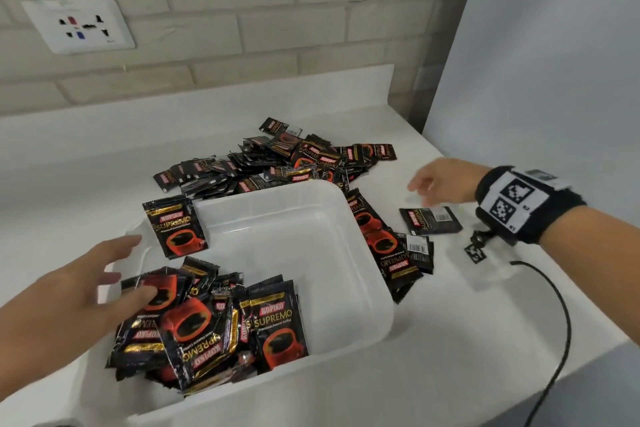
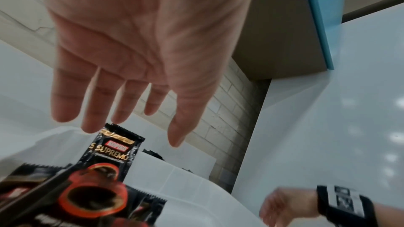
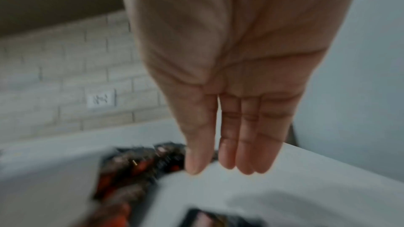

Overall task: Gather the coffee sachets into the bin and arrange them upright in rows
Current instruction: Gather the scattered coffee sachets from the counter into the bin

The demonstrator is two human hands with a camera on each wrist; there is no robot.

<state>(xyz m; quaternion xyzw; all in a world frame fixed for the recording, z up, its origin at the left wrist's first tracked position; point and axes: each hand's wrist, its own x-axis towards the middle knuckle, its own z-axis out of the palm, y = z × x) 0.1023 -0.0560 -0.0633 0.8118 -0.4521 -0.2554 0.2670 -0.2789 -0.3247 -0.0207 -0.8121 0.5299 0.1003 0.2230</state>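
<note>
A white plastic bin [image 1: 349, 274] sits on the counter. Several black-and-red coffee sachets [image 1: 207, 326] lie jumbled in its near left corner. One sachet [image 1: 176, 225] leans upright against the far left wall [image 2: 113, 151]. A large loose pile of sachets [image 1: 277, 163] lies behind the bin, and more sachets [image 1: 384, 246] lie along its right side. My left hand [image 1: 104, 274] hovers with fingers spread over the jumbled sachets, its thumb touching one; it holds nothing [image 2: 122, 103]. My right hand [image 1: 436, 180] hangs flat and empty above the counter right of the bin [image 3: 231, 153].
A single sachet [image 1: 431, 220] lies face down just below my right hand. The countertop [image 1: 86, 156] ends at a brick wall with a socket plate [image 1: 78, 24]. A white panel [image 1: 554, 62] stands on the right. A black cable [image 1: 554, 322] runs off my right wrist.
</note>
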